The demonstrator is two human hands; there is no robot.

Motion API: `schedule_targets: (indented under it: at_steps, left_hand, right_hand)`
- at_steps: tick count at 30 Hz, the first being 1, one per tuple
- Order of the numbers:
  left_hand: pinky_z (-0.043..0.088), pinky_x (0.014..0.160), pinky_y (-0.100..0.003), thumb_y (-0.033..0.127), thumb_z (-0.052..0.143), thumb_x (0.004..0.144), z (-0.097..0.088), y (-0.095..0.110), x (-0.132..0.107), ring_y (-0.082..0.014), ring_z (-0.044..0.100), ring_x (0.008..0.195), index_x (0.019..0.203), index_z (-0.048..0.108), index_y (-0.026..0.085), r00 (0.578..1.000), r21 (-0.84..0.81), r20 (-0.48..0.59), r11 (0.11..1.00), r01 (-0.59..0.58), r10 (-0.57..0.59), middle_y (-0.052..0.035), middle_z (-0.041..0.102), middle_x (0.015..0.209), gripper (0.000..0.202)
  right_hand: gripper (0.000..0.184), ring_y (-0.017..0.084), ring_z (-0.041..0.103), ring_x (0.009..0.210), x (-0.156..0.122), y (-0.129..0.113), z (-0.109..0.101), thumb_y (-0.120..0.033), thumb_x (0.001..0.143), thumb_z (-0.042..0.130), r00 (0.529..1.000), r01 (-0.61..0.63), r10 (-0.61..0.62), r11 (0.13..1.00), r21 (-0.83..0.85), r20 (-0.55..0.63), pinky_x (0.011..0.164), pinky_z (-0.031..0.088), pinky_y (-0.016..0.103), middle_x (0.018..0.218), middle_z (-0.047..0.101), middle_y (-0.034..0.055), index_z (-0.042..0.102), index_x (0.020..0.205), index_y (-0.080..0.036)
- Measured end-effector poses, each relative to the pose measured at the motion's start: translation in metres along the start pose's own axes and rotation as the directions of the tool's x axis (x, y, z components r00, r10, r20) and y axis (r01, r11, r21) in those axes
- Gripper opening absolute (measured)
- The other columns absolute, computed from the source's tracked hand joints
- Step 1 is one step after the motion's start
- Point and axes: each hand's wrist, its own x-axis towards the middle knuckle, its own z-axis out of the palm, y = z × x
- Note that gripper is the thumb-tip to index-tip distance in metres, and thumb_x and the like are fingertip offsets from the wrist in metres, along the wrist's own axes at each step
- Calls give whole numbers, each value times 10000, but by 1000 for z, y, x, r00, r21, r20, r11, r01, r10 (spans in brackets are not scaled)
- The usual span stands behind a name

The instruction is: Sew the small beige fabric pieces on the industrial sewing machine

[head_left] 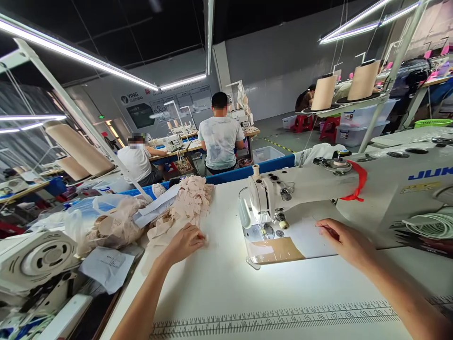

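My left hand [186, 243] is closed, its fingertips pressed together low over the white table, just in front of a heap of beige fabric pieces [193, 198]. What it pinches, if anything, is too small to make out. My right hand [341, 238] is over the bed of the white sewing machine [293, 189], right of the needle area. Its fingers are curled together, and whatever they hold cannot be made out. A tan patch [283, 249] covers the front of the machine bed. Under the presser foot [267, 231] a lamp lights the surface.
A printed ruler scale [269, 321] runs along the table's [212, 288] front edge. Plastic bags of beige pieces [120, 222] and another machine [46, 257] stand at left. Thread cones [363, 80] sit on a stand behind. Co-workers [220, 137] sit at machines beyond.
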Motion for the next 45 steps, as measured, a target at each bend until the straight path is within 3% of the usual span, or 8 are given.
schedule_targets:
  at_steps: [3, 8, 14, 18, 24, 30, 39, 45]
  left_hand:
    - [434, 857, -362, 276, 559, 889, 2, 1, 4, -243, 566, 978, 860, 642, 201, 999, 60, 36, 998, 18, -21, -58, 692, 921, 116]
    - [451, 788, -339, 291, 516, 895, 6, 1, 5, -229, 570, 896, 798, 627, 201, 997, 18, -17, 997, 70, -70, -53, 679, 838, 173]
    - [478, 848, -350, 390, 532, 880, 1, 0, -5, -252, 598, 958, 1073, 693, 199, 987, -51, -67, 988, 144, -147, -53, 702, 844, 316]
    - [471, 897, -366, 388, 493, 907, -3, 11, -12, -256, 597, 1006, 1022, 690, 202, 991, -20, -44, 991, 129, -130, -62, 715, 897, 294]
    - [459, 807, -363, 336, 520, 872, 2, 16, -14, -249, 583, 911, 861, 623, 210, 992, 57, 18, 991, 125, -126, -47, 690, 827, 163]
    - [485, 767, -349, 423, 546, 848, 6, 8, -11, -246, 619, 865, 904, 679, 200, 971, -47, 16, 970, 237, -237, -67, 704, 858, 266]
    - [519, 816, -343, 389, 566, 803, 1, 4, -15, -212, 625, 867, 935, 682, 179, 970, -152, 91, 960, 237, -225, -89, 660, 1003, 274]
    - [481, 746, -319, 379, 536, 815, 0, 4, -14, -215, 583, 844, 845, 642, 197, 974, -47, 92, 976, 210, -206, -54, 654, 863, 213]
  right_hand:
    - [235, 232, 683, 652, -1, 1, 0, -440, 783, 458, 1000, 22, -22, 1000, 6, -7, 572, 467, 326, 806, 763, 57, 596, 846, -261]
    - [201, 231, 705, 671, -3, 0, 0, -406, 820, 456, 996, 80, -80, 997, -16, -41, 572, 487, 314, 789, 767, 39, 591, 868, -265]
    - [196, 210, 703, 649, -4, 3, 3, -373, 859, 453, 981, 185, -188, 981, -61, -47, 569, 507, 300, 784, 763, 31, 610, 875, -258]
    - [203, 193, 698, 646, -5, 5, 7, -364, 871, 454, 970, 233, -238, 969, -86, -55, 559, 506, 283, 805, 767, 24, 630, 872, -262]
    - [226, 198, 686, 649, -7, 3, 10, -378, 861, 442, 978, 198, -203, 976, -88, -54, 553, 489, 291, 797, 758, 29, 635, 876, -261]
    - [225, 202, 686, 662, -9, -1, 9, -383, 866, 433, 980, 198, -200, 977, -74, -22, 570, 485, 300, 812, 760, 29, 628, 883, -271]
    - [228, 182, 639, 586, -13, -9, 8, -389, 865, 415, 983, 181, -182, 979, -95, 0, 526, 442, 279, 737, 733, 5, 612, 864, -274]
    - [204, 180, 641, 585, -11, -6, 9, -373, 856, 432, 979, 205, -204, 976, -74, 17, 526, 437, 277, 726, 726, 5, 609, 861, -272]
